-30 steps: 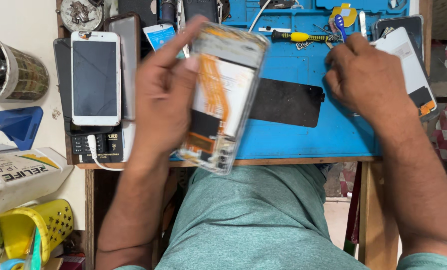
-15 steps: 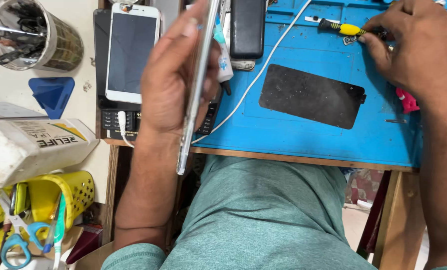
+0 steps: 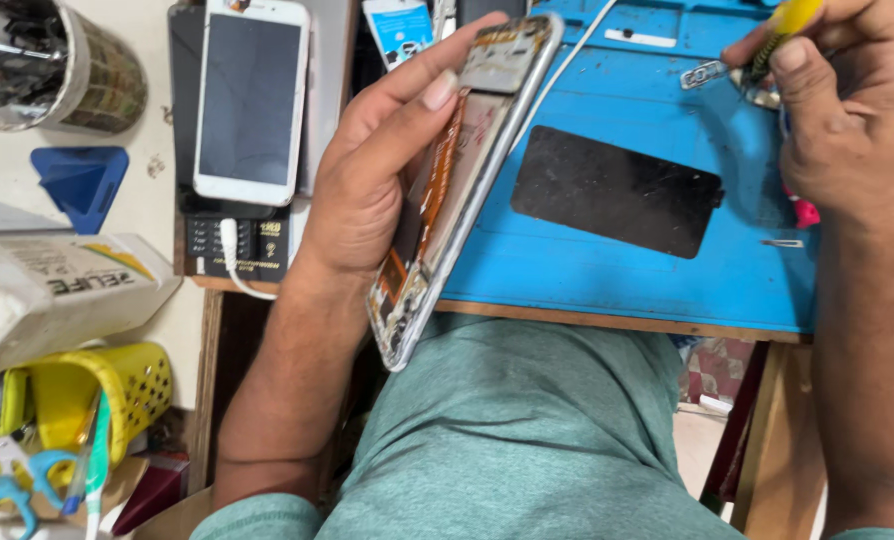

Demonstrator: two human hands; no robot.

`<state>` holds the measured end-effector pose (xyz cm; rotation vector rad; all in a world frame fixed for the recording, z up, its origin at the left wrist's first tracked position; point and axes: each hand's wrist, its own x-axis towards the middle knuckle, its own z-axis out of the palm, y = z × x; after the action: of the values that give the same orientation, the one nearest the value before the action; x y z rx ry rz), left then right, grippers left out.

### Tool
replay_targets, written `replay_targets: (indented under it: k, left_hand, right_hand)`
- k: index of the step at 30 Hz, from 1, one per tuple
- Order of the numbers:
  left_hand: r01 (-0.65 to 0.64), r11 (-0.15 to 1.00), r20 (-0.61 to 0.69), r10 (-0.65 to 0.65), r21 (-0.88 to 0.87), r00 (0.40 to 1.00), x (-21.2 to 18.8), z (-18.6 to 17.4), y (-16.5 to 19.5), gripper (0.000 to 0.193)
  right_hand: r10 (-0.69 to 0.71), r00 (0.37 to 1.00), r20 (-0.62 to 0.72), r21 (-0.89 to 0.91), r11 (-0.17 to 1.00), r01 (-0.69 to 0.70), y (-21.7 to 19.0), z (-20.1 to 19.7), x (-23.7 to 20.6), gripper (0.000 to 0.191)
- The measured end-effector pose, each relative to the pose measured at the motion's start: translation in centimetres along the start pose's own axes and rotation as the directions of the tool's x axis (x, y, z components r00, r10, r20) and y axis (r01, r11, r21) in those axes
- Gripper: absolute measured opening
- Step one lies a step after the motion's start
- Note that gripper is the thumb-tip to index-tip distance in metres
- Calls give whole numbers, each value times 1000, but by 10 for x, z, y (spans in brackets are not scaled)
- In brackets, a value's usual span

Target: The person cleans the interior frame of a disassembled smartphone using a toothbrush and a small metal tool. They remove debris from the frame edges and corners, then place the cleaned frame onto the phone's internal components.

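My left hand (image 3: 367, 190) grips an opened phone (image 3: 467, 150) with its back cover off, tilted on edge over the near side of the blue work mat (image 3: 647, 270). An orange flex cable and bare circuit parts show inside it. My right hand (image 3: 847, 110) is at the upper right of the mat, fingers closed on a yellow-handled screwdriver (image 3: 782, 30). Its tip points down towards a small metal part (image 3: 707, 72) on the mat.
A black rectangular pad (image 3: 617, 190) lies on the mat. A white phone (image 3: 250, 100) rests on a dark device with a white cable (image 3: 232, 250) to the left. Further left are a blue triangular pick (image 3: 77, 180), a metal cup (image 3: 47, 60), a white packet (image 3: 57, 290) and a yellow basket (image 3: 97, 400) with scissors.
My left hand has turned the opened phone from edge-on so its inside shows. My right hand has lifted the screwdriver off the mat. The view has shifted closer.
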<state>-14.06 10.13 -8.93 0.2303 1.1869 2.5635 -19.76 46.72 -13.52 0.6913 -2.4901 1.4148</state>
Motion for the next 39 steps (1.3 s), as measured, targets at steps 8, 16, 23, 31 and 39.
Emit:
replay_targets:
  k: [8, 16, 23, 31, 39]
  left_hand:
    - [17, 1000, 3, -17, -7, 1000, 2, -5, -7, 45]
    - [84, 957, 95, -114, 276, 989, 9, 7, -18, 57]
    - [169, 862, 108, -248, 477, 963, 12, 30, -29, 61]
    - [221, 756, 68, -331, 616, 941, 18, 39, -52, 61]
    - [237, 806, 74, -326, 542, 942, 25, 51, -63, 61]
  right_hand:
    - [195, 981, -13, 309, 934, -181, 8, -21, -11, 18]
    - [-133, 989, 67, -337, 930, 148, -1, 12, 10, 10]
    - [-140, 990, 29, -595, 793, 129, -35, -27, -20, 22]
    - [222, 963, -153, -784, 566, -255, -35, -83, -117, 81]
    - [300, 894, -334, -585, 678, -446, -37, -80, -153, 79]
